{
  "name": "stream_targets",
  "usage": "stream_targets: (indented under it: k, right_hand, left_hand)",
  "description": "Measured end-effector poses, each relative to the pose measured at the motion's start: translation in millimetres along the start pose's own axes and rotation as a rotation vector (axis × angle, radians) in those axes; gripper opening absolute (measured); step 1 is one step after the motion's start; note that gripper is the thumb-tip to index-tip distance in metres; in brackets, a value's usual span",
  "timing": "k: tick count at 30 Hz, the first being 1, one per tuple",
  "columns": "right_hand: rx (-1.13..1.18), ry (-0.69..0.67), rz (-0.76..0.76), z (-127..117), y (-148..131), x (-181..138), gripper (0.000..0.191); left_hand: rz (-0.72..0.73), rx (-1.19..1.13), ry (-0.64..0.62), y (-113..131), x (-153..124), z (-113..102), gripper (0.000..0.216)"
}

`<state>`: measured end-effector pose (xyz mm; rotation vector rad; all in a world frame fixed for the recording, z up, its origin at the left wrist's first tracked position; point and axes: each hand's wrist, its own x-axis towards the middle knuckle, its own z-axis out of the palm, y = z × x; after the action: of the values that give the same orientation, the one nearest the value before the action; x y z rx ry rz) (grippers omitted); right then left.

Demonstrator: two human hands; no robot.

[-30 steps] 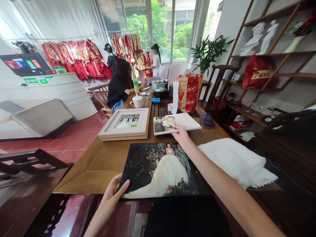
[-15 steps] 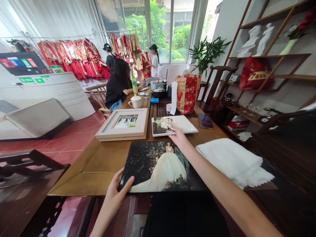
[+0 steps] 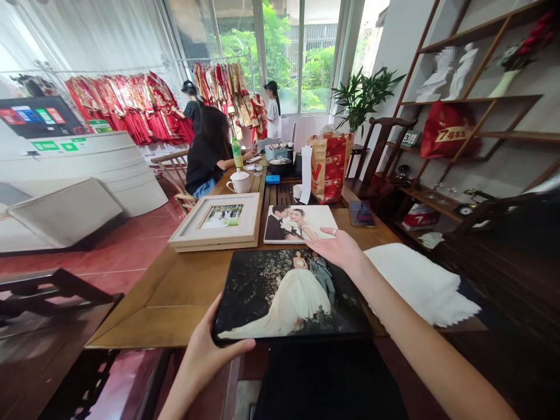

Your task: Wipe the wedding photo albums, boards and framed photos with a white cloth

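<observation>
The dark photo [image 3: 280,294] juts past the near edge of the tabletop [image 3: 175,303], left side clasped by the left grip [image 3: 207,344]; supported only there, it might tilt. The right grip [image 3: 339,248], spread open over the pale photo [image 3: 284,224], might nudge it against the frame [image 3: 214,220]

Near photo [image 3: 284,297] before far photo [image 3: 291,223]

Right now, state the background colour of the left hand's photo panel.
The photo panel has a mostly black background, best seen in the head view.
</observation>
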<state>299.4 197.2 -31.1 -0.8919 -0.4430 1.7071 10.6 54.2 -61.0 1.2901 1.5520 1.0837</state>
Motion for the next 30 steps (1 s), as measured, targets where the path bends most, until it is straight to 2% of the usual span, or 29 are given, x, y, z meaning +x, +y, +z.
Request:
stream_targets:
  k: [5,8,10,12,13,15,17,19,23,25,30]
  right_hand:
    - [-0.142,-0.031,-0.18,-17.5,-11.9,-52.7,0.023]
    - [-0.329,-0.007,-0.376,-52.0,-32.1,-92.4,0.022]
    - [-0.984,0.078,-0.633,-87.4,-45.1,-113.1,0.032]
    - [-1.439,0.12,-0.742,-126.6,-51.2,-126.8,0.047]
    - [-1.596,0.091,-0.77,-145.0,-50.7,-131.3,0.057]
    - [-1.842,0.023,-0.732,-174.9,-43.8,-137.3,0.087]
    - [-1.995,-0.04,-0.695,-193.0,-33.0,-140.9,0.113]
    - [-2.073,-0.065,-0.712,-200.6,-23.7,-144.3,0.117]
    - [-2.06,-0.028,-0.816,-205.2,-17.9,-156.2,0.078]
    - [-1.985,-0.009,-0.841,-208.7,-19.8,-165.2,0.068]
    - [-1.825,0.029,-0.897,-213.1,-20.0,-186.1,0.066]
  left_hand:
    - [-0.012,-0.011,-0.037,6.6,4.0,0.4,0.092]
    - [-0.086,-0.071,-0.039,5.8,9.9,-1.5,0.076]
    - [-0.127,-0.072,0.002,4.1,17.9,-3.4,0.063]
    - [-0.108,-0.011,0.077,3.3,28.6,-4.8,0.055]
    - [-0.095,0.042,0.098,3.8,34.3,-5.1,0.055]
    - [-0.089,0.179,0.062,6.6,44.9,-3.9,0.057]
    - [-0.075,0.246,0.053,11.1,52.3,-0.1,0.059]
    - [-0.064,0.264,0.061,15.9,55.6,5.8,0.058]
    - [-0.048,0.316,0.133,21.4,55.1,18.4,0.047]
    - [-0.04,0.282,0.173,20.3,55.1,23.6,0.042]
    - [-0.01,0.019,0.166,7.9,59.1,34.8,0.049]
